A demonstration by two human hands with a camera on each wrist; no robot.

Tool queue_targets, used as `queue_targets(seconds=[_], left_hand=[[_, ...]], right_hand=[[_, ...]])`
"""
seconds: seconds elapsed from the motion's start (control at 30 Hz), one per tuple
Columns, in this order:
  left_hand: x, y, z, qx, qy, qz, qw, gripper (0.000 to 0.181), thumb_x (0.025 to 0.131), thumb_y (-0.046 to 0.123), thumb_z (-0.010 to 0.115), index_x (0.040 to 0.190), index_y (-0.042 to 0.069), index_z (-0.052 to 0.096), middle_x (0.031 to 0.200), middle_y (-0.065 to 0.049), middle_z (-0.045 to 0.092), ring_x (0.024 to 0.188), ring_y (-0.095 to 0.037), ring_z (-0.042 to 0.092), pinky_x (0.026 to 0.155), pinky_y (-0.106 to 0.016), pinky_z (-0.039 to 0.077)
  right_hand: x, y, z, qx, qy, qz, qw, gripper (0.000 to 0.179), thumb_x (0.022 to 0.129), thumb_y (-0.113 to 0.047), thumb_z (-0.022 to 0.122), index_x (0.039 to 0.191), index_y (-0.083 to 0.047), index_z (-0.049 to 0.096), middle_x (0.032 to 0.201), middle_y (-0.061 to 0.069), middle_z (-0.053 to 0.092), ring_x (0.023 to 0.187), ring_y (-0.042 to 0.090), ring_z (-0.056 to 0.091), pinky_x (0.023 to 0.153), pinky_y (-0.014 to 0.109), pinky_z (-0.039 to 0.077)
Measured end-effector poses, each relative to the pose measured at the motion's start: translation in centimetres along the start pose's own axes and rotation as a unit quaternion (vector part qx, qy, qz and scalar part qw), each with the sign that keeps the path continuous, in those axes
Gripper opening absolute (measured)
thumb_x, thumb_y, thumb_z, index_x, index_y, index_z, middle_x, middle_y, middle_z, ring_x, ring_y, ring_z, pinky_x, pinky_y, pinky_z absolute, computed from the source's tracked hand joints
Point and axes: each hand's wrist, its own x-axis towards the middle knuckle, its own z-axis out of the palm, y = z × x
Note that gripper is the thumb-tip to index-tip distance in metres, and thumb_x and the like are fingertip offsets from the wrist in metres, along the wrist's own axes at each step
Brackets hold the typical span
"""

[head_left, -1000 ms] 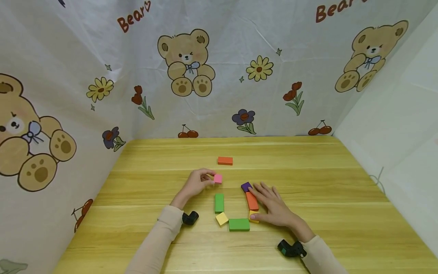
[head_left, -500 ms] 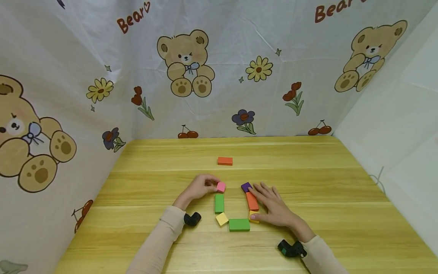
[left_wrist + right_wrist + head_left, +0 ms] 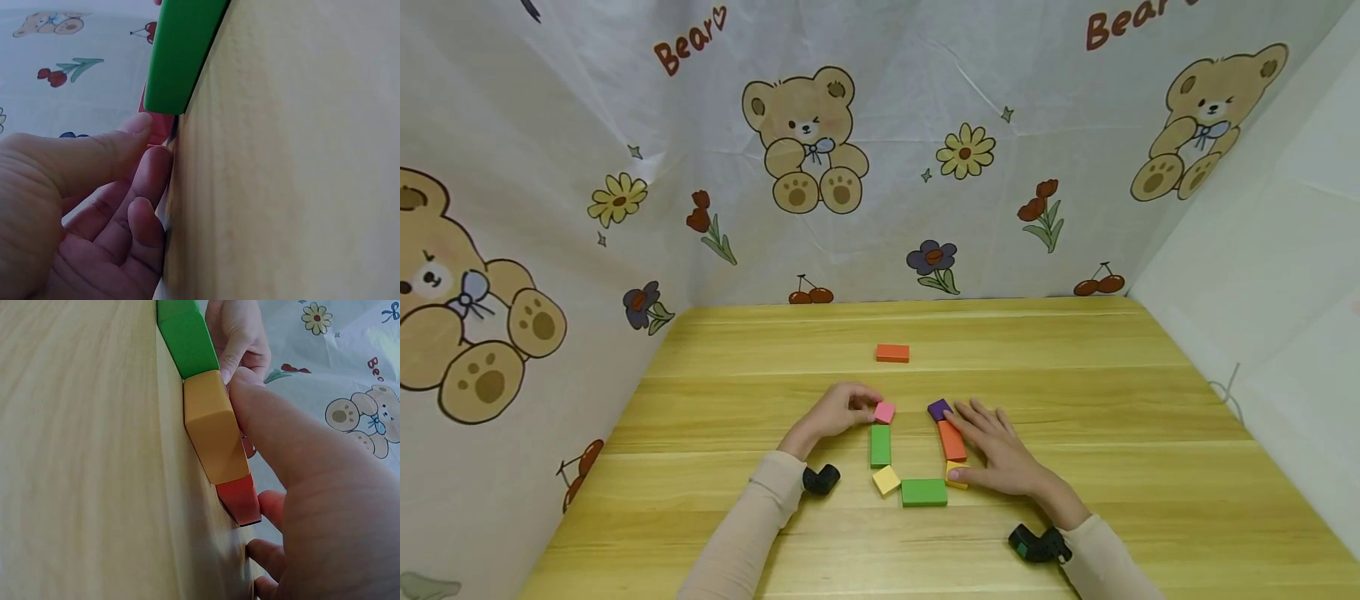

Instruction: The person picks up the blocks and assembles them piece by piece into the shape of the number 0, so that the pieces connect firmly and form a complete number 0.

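Note:
My left hand (image 3: 838,410) pinches a pink block (image 3: 885,412) between thumb and fingers, at the far end of a standing-lengthwise green block (image 3: 881,446). In the left wrist view, that green block (image 3: 181,56) partly hides the pink one. Spread over the right side of the layout, my right hand (image 3: 1000,454) touches an orange-yellow block (image 3: 212,425) with its thumb. Its index fingertip reaches a purple block (image 3: 937,409), and an orange-red block (image 3: 952,440) lies between those two. A yellow block (image 3: 886,480), turned at an angle, and another green block (image 3: 924,492) form the near side.
A separate orange-red block (image 3: 892,353) lies farther back on the wooden table (image 3: 1075,375). Behind the table hangs a white cloth (image 3: 895,200) printed with bears and flowers. Black wrist devices (image 3: 1040,544) sit on both forearms.
The left hand has brought the pink block nearer and slightly right, up to the green block's far end, and the pink block has turned a little. My right hand stays in place.

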Motion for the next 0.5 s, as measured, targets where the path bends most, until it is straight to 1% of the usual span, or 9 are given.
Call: queue_targets(seconds=[0.23,0.5], left_hand=[[-0.09,0.1,-0.02,0.0,-0.004,0.004,1.0,0.029,0.087,0.001,0.07,0.116,0.002,0.07,0.11,-0.013,0.068,0.081,-0.011,0.055,0.069,-0.021,0.046],[-0.17,0.24,-0.09,0.001,-0.005,0.009,0.9999,0.029,0.087,-0.002,0.069,0.115,0.0,0.07,0.105,-0.012,0.067,0.079,-0.01,0.054,0.067,-0.02,0.045]], right_hand=[[0.0,-0.03,-0.01,-0.001,0.001,-0.001,1.0,0.087,0.081,-0.051,0.072,0.152,-0.015,0.038,0.156,0.02,0.032,0.144,0.049,0.02,0.11,0.071,0.007],[-0.02,0.05,0.06,-0.001,0.0,0.001,1.0,0.087,0.081,-0.051,0.072,0.152,-0.015,0.037,0.157,0.02,0.032,0.144,0.049,0.02,0.111,0.071,0.006]])
